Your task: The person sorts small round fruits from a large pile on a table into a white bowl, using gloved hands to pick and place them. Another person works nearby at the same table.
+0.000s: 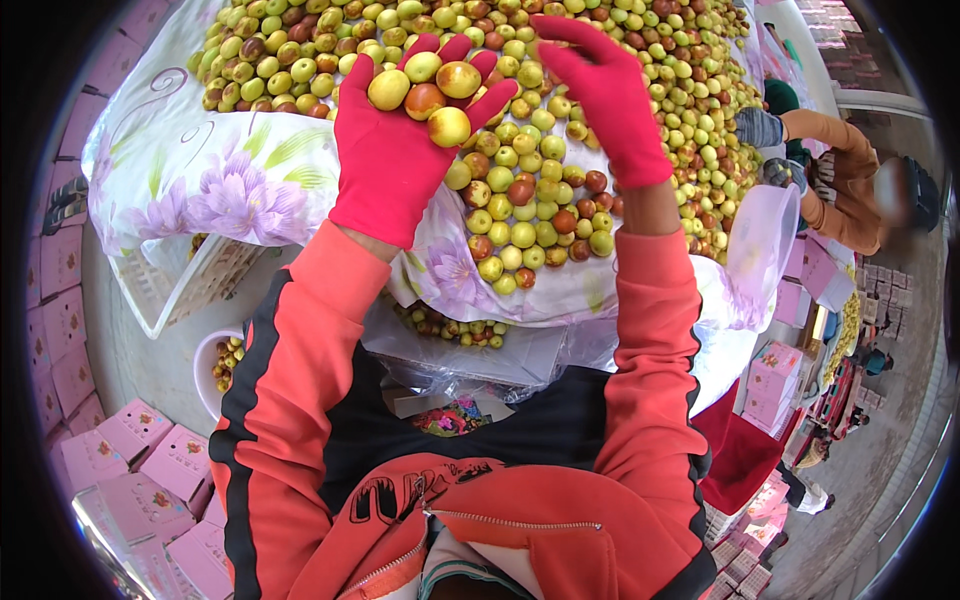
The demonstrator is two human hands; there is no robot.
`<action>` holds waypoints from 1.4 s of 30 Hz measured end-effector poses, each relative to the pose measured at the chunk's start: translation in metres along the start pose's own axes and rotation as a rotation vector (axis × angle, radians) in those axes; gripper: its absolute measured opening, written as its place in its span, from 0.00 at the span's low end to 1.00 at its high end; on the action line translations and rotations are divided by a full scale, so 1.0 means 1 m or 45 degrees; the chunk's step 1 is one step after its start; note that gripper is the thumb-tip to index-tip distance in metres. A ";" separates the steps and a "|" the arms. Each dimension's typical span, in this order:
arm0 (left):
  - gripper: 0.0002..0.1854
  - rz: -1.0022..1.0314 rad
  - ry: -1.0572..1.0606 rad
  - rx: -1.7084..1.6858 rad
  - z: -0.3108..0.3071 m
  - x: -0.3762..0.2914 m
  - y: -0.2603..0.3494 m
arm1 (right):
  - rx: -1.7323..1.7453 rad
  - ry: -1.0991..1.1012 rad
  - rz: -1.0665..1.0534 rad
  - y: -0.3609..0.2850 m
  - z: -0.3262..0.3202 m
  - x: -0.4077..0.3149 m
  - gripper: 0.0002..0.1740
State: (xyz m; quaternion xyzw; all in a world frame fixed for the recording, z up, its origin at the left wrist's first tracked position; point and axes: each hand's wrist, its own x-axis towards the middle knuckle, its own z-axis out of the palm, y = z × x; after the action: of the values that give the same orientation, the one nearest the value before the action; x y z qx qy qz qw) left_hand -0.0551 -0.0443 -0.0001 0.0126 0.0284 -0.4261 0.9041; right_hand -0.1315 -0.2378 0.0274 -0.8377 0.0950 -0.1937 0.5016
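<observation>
My left hand (394, 161), in a red glove, is turned palm up and cradles several yellow-green and brown jujubes (424, 101). To its right, my red-gloved right hand (611, 101) hovers over the fruit with its fingers apart and nothing visible in them. A large heap of jujubes (697, 112) covers the far part of the table. A smaller spread of jujubes (525, 232) lies between my forearms on the flowered cloth (247, 199). Below the table's near edge, a lined cardboard box (480, 364) holds more jujubes (457, 328).
A white plastic crate (176, 289) and a round tub (206, 367) with fruit stand at the left. Pink cartons (146, 495) are stacked there. At the right, a translucent basin (765, 232) leans by the table, near a co-worker's gloved hand (784, 172).
</observation>
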 end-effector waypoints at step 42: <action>0.29 0.017 -0.185 -0.380 0.040 -0.059 0.050 | -0.132 -0.234 0.149 -0.148 0.076 -0.006 0.19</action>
State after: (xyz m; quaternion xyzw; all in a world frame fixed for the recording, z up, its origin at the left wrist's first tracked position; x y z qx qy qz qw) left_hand -0.0519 0.0309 0.0434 -0.1523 0.0259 -0.4109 0.8985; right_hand -0.1103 -0.1031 0.1239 -0.8697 0.1073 -0.0813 0.4748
